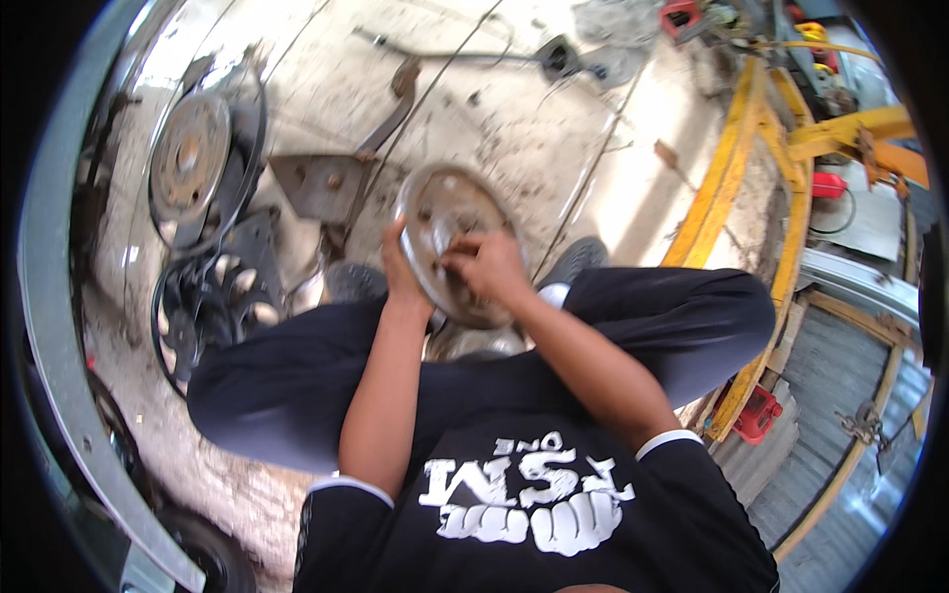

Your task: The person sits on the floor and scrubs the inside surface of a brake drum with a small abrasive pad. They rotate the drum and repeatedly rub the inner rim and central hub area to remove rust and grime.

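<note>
A round, worn metal disc (432, 205) with a raised rim and holes is tilted up between my knees. My left hand (400, 269) grips its left edge, the thumb up along the rim and the other fingers hidden behind. Over the middle of the disc's face, my right hand (492, 265) has its fingers pinched together. Whatever those fingertips may hold is too small to make out. Below the disc, a shiny rounded metal part (474, 342) shows partly in front of my lap.
To the left lie a similar metal disc (191, 158) and a black fan-like part (213, 306). A rusty bracket plate (321, 188) sits ahead, with a long rod (465, 56) farther off. A yellow metal frame (727, 168) stands on the right, near a red container (756, 415).
</note>
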{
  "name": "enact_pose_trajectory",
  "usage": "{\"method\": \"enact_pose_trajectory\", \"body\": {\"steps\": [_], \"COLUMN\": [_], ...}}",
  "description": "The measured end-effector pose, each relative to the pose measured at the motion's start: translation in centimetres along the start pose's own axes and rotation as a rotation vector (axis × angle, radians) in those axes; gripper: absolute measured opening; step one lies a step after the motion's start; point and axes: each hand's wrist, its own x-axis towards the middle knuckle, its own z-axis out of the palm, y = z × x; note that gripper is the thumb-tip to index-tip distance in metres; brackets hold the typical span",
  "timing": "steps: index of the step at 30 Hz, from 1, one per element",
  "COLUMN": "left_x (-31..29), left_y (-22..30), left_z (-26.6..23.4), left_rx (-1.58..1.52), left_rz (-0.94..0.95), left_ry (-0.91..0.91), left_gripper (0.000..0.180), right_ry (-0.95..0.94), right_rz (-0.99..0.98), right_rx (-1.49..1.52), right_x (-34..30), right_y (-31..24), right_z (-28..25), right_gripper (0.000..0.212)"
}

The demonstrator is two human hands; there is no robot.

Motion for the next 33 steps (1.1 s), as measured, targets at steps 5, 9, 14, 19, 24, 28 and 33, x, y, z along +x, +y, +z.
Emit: {"method": "enact_pose_trajectory", "body": {"steps": [5,9,14,19,24,28,33], "left_x": [1.5,1.5,0.9,-0.3,-0.2,-0.8,-0.4], "left_y": [-0.8,-1.0,0.0,-0.7,-0.8,-2.1,-1.6], "left_z": [-0.4,1.7,2.5,4.3,4.7,5.6,4.5], "left_rx": [0.115,0.145,0.177,0.181,0.198,0.188,0.213], "left_rz": [-0.076,-0.086,-0.151,-0.082,-0.102,-0.035,-0.093], "left_ry": [-0.147,-0.074,-0.101,-0.069,0.005,0.046,-0.005], "left_gripper": [0.067,0.068,0.070,0.066,0.066,0.067,0.065], "right_ry": [-0.021,0.023,-0.104,-0.010,-0.071,-0.084,-0.162], "right_rz": [0.004,0.036,0.059,0.024,0.140,0.136,0.089], "right_rx": [-0.030,0.027,-0.011,0.159,0.353,0.422,0.315], "right_x": [-1.0,0.2,-2.3,-0.9,-2.1,-1.3,-1.7], "right_y": [1.6,2.1,0.7,2.7,2.1,2.7,3.3], "right_z": [-1.7,-2.4,-2.9,-2.9,-2.9,-3.3,-3.3], "right_gripper": [0.034,0.035,0.035,0.035,0.031,0.033,0.039]}}
